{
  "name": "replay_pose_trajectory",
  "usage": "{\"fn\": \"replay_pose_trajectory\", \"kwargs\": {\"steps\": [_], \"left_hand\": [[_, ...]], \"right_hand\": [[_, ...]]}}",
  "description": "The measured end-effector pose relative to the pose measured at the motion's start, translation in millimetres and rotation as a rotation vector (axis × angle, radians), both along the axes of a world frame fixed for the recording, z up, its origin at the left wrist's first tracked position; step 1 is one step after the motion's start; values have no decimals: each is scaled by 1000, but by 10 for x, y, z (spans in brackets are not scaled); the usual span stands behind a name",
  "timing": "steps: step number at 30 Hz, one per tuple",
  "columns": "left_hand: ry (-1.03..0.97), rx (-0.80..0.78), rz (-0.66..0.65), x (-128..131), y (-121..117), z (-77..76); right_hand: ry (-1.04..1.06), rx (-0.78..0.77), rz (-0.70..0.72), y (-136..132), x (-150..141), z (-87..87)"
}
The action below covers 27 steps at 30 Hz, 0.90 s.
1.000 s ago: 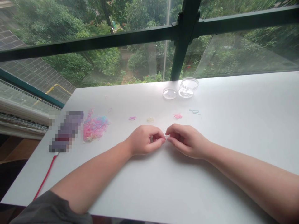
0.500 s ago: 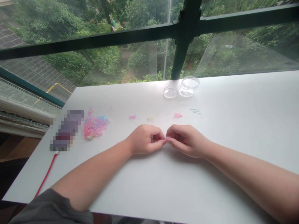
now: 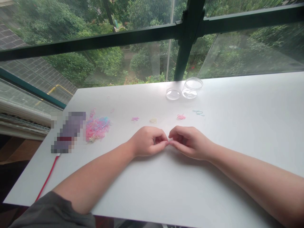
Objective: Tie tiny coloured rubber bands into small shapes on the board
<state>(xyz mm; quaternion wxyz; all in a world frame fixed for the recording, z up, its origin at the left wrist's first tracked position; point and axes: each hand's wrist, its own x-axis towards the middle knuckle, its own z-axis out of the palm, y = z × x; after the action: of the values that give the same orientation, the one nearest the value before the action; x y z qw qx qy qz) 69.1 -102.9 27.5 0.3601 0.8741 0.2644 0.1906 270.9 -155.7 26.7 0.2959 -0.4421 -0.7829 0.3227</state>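
My left hand and my right hand rest on the white table, curled, their pinched fingertips meeting at the middle. Whatever they pinch is too small to make out. A heap of thin pink, blue and yellow rubber bands lies at the left. Small sorted clusters sit beyond my hands: a purple one, a yellow one, a pink one and a blue one.
A clear round jar and its lid stand at the table's far edge by the window. A blurred-out dark object with a red cord lies at the left edge.
Both hands stay pinched together at the same spot; only the view has shifted slightly.
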Motion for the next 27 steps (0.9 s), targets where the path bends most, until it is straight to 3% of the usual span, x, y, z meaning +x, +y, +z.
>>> {"fn": "replay_pose_trajectory", "kwargs": {"steps": [27], "left_hand": [[-67,-77,37,4,9,10]], "right_hand": [[49,-31,-5,12,13,-16]]}}
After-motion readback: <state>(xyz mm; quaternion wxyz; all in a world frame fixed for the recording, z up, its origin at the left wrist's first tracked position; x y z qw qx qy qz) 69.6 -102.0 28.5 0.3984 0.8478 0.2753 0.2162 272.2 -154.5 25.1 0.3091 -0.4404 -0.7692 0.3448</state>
